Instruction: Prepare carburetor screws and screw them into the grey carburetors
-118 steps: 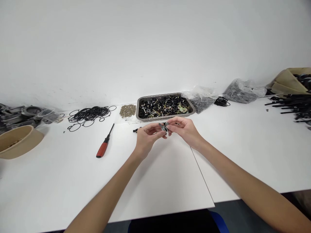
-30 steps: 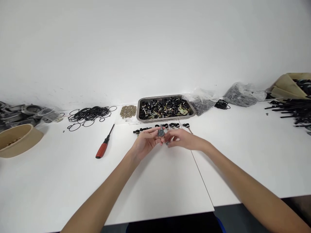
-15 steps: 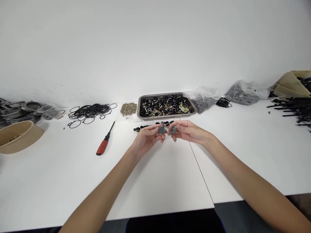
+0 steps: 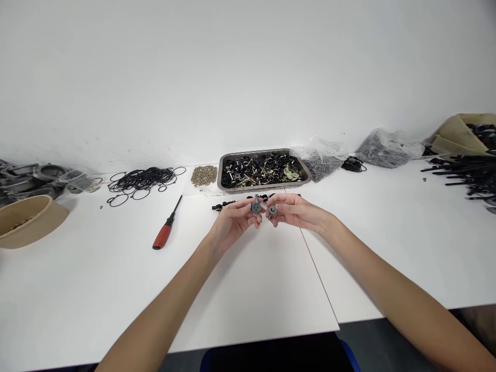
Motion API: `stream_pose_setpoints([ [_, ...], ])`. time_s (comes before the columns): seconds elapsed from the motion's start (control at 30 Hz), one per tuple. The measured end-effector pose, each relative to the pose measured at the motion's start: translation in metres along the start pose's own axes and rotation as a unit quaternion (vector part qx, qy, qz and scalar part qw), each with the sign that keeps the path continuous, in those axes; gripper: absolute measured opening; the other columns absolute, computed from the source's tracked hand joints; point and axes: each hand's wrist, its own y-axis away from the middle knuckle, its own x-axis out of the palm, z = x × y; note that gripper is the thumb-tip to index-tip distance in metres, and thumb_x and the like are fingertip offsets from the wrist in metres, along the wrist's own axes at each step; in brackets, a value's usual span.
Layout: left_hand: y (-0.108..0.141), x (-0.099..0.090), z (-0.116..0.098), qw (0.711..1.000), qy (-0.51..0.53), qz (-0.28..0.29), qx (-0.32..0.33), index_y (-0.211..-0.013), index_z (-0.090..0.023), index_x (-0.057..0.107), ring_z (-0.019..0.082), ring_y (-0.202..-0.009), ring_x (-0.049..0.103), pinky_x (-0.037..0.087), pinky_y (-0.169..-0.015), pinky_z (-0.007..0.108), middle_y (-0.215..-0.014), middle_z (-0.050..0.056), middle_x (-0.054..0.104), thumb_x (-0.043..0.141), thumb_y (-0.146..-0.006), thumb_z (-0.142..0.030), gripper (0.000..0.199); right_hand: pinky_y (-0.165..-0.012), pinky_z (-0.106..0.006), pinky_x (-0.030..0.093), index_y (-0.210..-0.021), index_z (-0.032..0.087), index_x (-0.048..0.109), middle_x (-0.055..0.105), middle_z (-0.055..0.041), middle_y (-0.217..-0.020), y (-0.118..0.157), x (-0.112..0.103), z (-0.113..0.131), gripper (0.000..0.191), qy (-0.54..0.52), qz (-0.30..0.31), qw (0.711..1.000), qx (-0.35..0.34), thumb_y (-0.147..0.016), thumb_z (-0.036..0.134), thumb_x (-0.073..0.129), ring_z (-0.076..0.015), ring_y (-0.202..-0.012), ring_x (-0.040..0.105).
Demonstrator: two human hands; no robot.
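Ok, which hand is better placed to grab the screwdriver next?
Probably your left hand; the screwdriver lies left of it, farther from your right hand. Both hands hold small gray parts.

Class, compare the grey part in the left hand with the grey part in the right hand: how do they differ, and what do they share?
The left-hand part shows several small holes in its face; the right-hand part shows a curved recess. The left-hand part's stem points away from the person; the right-hand part's projection points towards them. Both are grey, roundish and held above the white table.
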Motion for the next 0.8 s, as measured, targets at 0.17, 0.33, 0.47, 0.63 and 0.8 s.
stream_pose_setpoints([
  [0.17,0.0007,0.0006,-0.0002,1.000,-0.001,-0.002,-0.004,-0.103,-0.005,0.070,0.018,-0.066,0.061,0.047,-0.062,0.030,-0.089,0.016,0.067,0.062,-0.079,-0.014,0.026,-0.073,-0.031,0.051,-0.099,0.016,0.066,0.066,-0.0069,-0.093,0.0000,0.0016,0.0006,0.024,0.011,-0.004,1.000,-0.003,-0.082,0.032,0.071,-0.0164,-0.080,0.064],
  [0.33,0.0001,0.0016,0.0008,1.000,0.002,-0.005,-0.005,-0.102,-0.004,0.070,0.017,-0.065,0.061,0.046,-0.060,0.029,-0.088,0.015,0.067,0.063,-0.080,-0.015,0.026,-0.061,-0.028,0.051,-0.095,0.015,0.067,0.066,-0.0053,-0.082,-0.0010,0.0026,0.0003,0.027,0.038,-0.046,0.998,0.016,-0.081,0.037,0.072,-0.0130,-0.066,0.061],
  [0.47,-0.0001,0.0022,0.0011,1.000,0.000,-0.006,-0.010,-0.101,-0.005,0.070,0.016,-0.065,0.061,0.047,-0.060,0.028,-0.086,0.014,0.066,0.063,-0.080,-0.016,0.024,-0.045,-0.023,0.043,-0.090,0.015,0.067,0.062,-0.0016,-0.072,-0.0027,0.0016,-0.0016,0.028,0.054,-0.078,0.995,0.025,-0.080,0.040,0.072,-0.0079,-0.050,0.052],
  [0.63,-0.0003,0.0026,0.0021,1.000,-0.013,-0.017,-0.008,-0.099,-0.007,0.070,0.015,-0.064,0.062,0.048,-0.059,0.027,-0.082,0.011,0.066,0.068,-0.078,-0.015,0.023,-0.043,-0.022,0.039,-0.083,0.015,0.067,0.060,0.0005,-0.064,-0.0035,0.0033,-0.0016,0.026,0.033,-0.102,0.994,0.008,-0.074,0.036,0.078,-0.0076,-0.048,0.051],
  [0.8,-0.0019,0.0006,0.0055,0.999,-0.034,-0.029,-0.007,-0.095,-0.008,0.069,0.015,-0.063,0.063,0.049,-0.058,0.027,-0.082,0.011,0.068,0.074,-0.075,-0.019,0.024,-0.050,-0.025,0.043,-0.093,0.015,0.070,0.068,-0.0050,-0.075,-0.0027,0.0059,-0.0001,0.031,0.053,-0.102,0.993,0.006,-0.070,0.034,0.081,-0.0117,-0.058,0.059],
])
